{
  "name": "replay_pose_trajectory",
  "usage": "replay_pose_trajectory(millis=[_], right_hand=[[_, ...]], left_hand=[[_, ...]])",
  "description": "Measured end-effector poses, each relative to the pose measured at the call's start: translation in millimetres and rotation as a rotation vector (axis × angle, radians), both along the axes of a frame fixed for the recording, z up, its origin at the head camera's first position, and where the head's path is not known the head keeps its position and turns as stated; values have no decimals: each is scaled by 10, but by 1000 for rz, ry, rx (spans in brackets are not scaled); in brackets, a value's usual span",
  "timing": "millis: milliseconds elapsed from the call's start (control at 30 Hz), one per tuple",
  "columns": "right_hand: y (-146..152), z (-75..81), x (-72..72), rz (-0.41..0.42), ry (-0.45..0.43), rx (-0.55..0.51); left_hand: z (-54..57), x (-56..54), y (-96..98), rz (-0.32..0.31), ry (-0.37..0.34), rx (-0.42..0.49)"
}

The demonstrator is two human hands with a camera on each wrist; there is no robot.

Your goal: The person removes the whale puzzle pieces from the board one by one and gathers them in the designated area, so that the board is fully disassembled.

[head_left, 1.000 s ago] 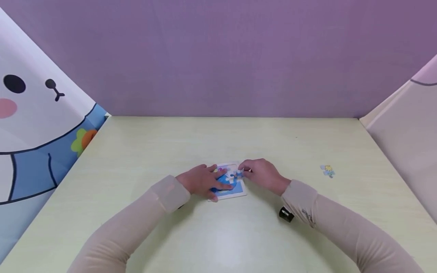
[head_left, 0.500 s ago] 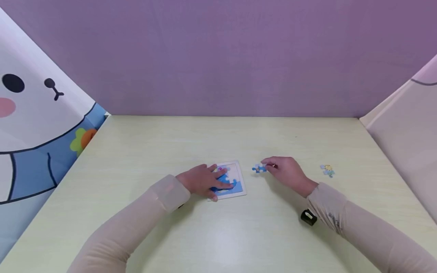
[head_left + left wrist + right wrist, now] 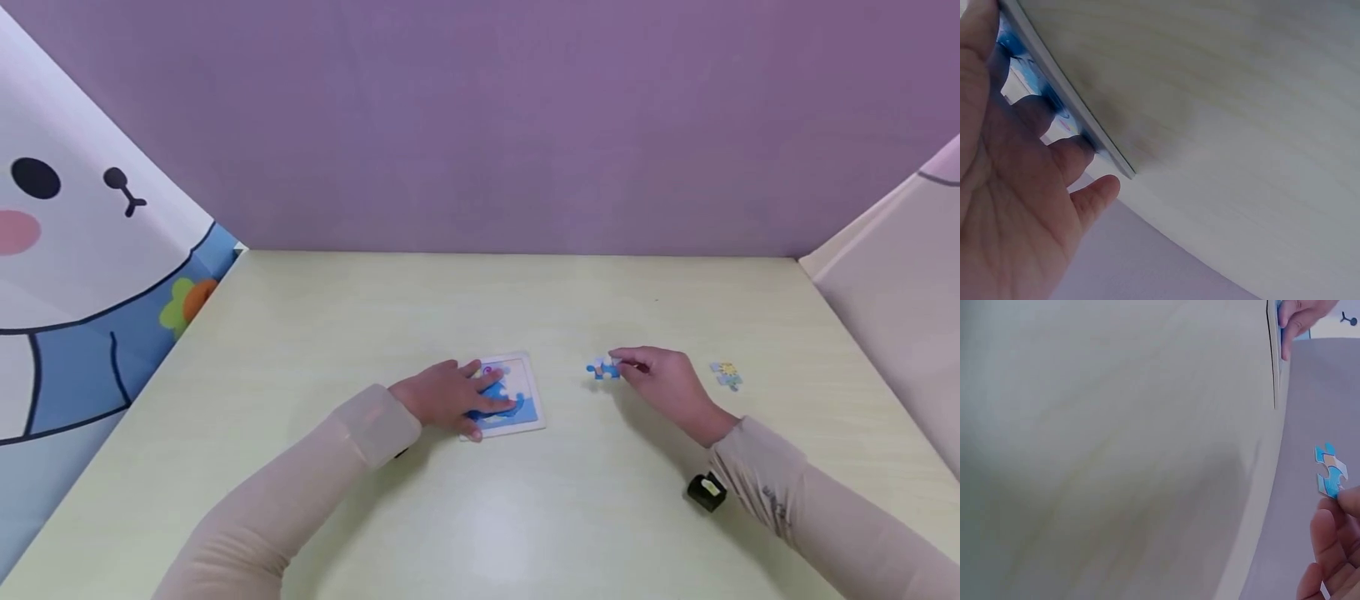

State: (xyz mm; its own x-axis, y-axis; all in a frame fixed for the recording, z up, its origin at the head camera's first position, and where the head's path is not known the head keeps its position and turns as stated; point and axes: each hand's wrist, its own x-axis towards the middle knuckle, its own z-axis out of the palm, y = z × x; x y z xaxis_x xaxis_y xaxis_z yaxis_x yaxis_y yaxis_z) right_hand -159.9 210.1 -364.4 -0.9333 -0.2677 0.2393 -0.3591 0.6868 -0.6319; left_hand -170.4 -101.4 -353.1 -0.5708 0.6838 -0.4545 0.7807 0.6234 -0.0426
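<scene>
My left hand (image 3: 446, 396) rests with spread fingers on a small framed jigsaw puzzle (image 3: 529, 423) at the middle of the table. Part of the blue picture shows past the fingers, with a pale gap near its upper right. To the right of the frame, my right hand (image 3: 671, 385) pinches a blue and white puzzle piece (image 3: 604, 368) between thumb and fingertips. In the right wrist view that puzzle piece (image 3: 1332, 472) is held up off the table. The left wrist view shows the frame's edge (image 3: 1072, 100) under my left fingers.
Farther right on the table (image 3: 480, 300) lie puzzle pieces (image 3: 726, 375) with a yellow sun and pale blue, close together. A purple wall (image 3: 517, 125) stands behind the table, and a cartoon-printed cloth (image 3: 82, 267) hangs on the left.
My right hand has moved right, away from the frame, carrying the puzzle piece. Where it was over the frame, a pale gap now shows. My left hand has stayed on the puzzle.
</scene>
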Motion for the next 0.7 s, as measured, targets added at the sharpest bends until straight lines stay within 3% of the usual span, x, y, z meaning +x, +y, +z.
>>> replay_pose_trajectory(millis=[300, 700], right_hand=[[172, -7, 36, -44, 81, -39], [605, 104, 14, -84, -126, 55]], left_hand=[[-7, -24, -38, -17, -2, 1], [2, 53, -74, -19, 16, 8]])
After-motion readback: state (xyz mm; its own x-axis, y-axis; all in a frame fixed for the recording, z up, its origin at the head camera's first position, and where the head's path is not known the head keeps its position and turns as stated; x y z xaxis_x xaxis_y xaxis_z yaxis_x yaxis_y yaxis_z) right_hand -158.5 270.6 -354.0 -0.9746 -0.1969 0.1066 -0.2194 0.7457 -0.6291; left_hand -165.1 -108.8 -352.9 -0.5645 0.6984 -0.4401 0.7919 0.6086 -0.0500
